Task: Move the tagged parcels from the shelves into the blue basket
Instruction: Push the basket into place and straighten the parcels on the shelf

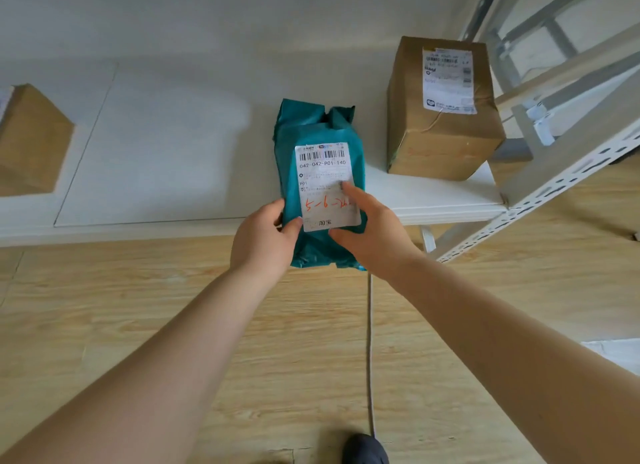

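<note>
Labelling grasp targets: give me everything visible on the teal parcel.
The teal parcel is a soft, crinkled plastic mailer bag, top end folded and bunched. A white shipping label with a barcode, printed number and red handwriting faces the camera. It hangs over the white shelf front edge. The left hand grips its lower left edge; the right hand holds the lower right, fingers on the label.

Left cardboard box point(31, 141) cut by the frame edge; teal parcel's label point(327, 186) print partly finger-covered.
</note>
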